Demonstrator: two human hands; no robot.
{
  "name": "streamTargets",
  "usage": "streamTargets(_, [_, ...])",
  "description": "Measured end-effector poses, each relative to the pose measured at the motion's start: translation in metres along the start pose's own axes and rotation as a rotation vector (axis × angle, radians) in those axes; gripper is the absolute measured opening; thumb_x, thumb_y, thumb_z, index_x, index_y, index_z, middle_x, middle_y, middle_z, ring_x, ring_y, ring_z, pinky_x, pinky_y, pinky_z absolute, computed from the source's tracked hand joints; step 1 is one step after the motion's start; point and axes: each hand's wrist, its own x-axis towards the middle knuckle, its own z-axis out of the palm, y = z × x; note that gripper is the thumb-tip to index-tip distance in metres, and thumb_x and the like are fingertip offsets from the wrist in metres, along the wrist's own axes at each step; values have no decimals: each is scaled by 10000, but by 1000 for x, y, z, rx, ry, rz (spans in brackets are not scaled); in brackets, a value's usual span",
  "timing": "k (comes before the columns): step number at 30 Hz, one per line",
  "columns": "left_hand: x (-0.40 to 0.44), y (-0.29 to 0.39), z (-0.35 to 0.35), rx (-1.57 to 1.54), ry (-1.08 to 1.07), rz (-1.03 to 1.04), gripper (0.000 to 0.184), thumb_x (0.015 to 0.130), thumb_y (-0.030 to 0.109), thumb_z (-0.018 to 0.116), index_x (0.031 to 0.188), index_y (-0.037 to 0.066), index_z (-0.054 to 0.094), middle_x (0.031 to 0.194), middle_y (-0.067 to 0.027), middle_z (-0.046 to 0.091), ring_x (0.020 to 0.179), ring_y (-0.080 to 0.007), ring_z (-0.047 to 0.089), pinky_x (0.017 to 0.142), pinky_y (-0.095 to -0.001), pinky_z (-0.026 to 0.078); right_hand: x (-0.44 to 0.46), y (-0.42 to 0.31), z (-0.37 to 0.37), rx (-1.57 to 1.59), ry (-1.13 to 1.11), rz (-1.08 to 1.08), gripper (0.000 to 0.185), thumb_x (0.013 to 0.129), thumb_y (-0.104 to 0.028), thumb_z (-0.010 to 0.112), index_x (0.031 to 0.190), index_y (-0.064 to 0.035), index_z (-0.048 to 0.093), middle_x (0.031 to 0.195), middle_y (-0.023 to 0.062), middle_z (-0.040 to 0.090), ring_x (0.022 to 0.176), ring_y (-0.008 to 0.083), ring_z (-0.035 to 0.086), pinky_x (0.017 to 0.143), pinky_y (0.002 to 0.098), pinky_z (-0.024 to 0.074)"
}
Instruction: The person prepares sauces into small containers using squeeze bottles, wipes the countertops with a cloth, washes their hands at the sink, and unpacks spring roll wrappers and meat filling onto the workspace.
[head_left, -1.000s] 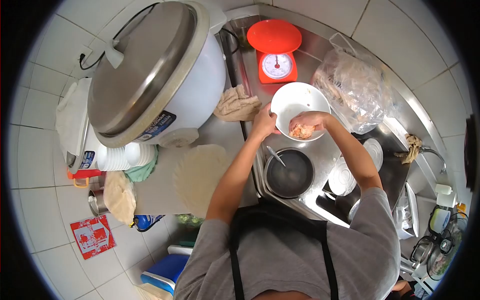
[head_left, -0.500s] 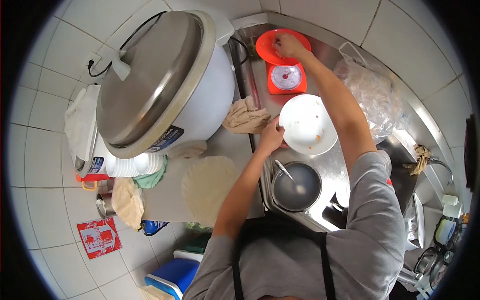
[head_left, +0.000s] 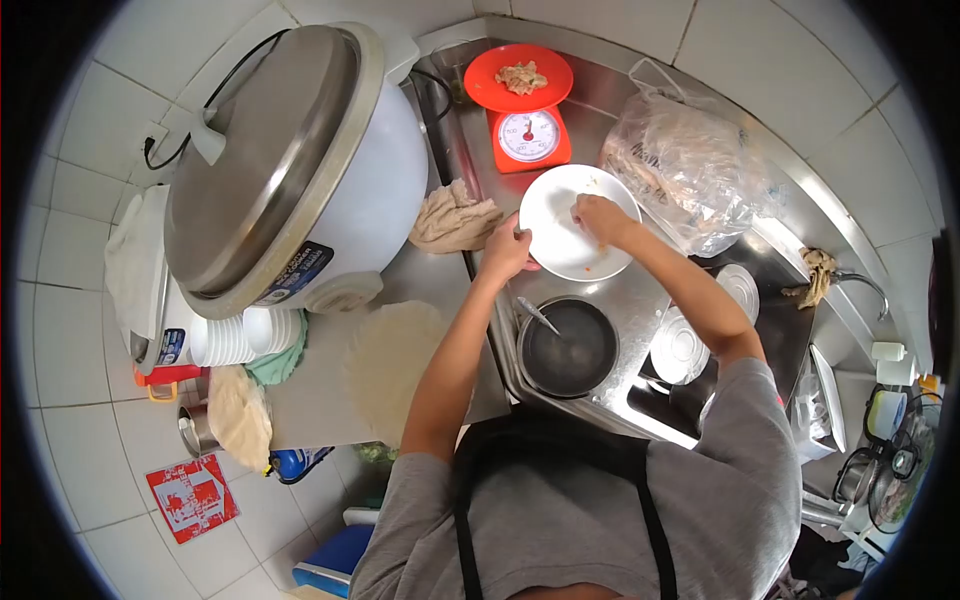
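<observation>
My left hand (head_left: 510,250) grips the left rim of a shallow white bowl (head_left: 560,245), thumb on the edge. Inside the bowl, my right hand (head_left: 602,220) has its fingers bunched against the surface; whatever they pinch is hidden. A few small orange scraps cling to the bowl. Just beyond stands a red kitchen scale (head_left: 555,152) with a round dial. On its red pan (head_left: 490,85) lies a small heap of pale, meat-like pieces (head_left: 522,78). Nearer my body sits a dark round pot (head_left: 570,350) with a spoon (head_left: 538,315) leaning in it.
A large rice cooker (head_left: 290,170) fills the left side, with a crumpled cloth (head_left: 452,220) beside it. To the right are a clear plastic bag (head_left: 690,170), round metal lids (head_left: 680,345) and a faucet (head_left: 865,285). Stacked white bowls (head_left: 235,340) stand at far left.
My right hand has moved from the scale's pan down into the white bowl. The pale heap on the pan is now uncovered. My left hand keeps hold of the rim, and the view has shifted.
</observation>
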Motion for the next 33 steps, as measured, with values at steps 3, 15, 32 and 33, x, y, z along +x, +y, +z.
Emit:
streamTargets(3, [0, 0, 0, -51, -16, -31, 463, 877, 96, 460, 1305, 0, 311, 903, -136, 565, 651, -213, 632, 582, -329, 572, -13, -2, 16, -218, 69, 130, 93, 684, -64, 568, 742, -21, 627, 838, 197, 618, 862, 303, 597, 754, 367, 478])
streamTargets(15, [-46, 10, -11, 203, 21, 91, 566, 883, 248, 514, 1332, 0, 275, 992, -161, 527, 622, -184, 623, 537, -251, 512, 97, -33, -151, 438, 472, 176, 160, 750, -119, 558, 853, -30, 642, 680, 172, 608, 642, 286, 612, 635, 366, 483])
streamTargets(32, [-11, 68, 14, 233, 2, 630, 336, 895, 148, 500, 1197, 3, 473, 958, -63, 573, 771, -122, 580, 648, -238, 462, -22, 45, -157, 1521, 415, 129, 202, 766, -21, 591, 966, 5, 590, 867, 75, 616, 771, 138, 603, 720, 274, 507])
streamTargets(33, [3, 74, 21, 261, 35, 728, 325, 900, 145, 495, 1189, -2, 478, 971, -65, 571, 778, -124, 579, 651, -231, 465, -26, 17, -148, 1533, 400, 203, 204, 759, -31, 609, 961, -4, 594, 855, 85, 618, 801, 139, 599, 744, 265, 492])
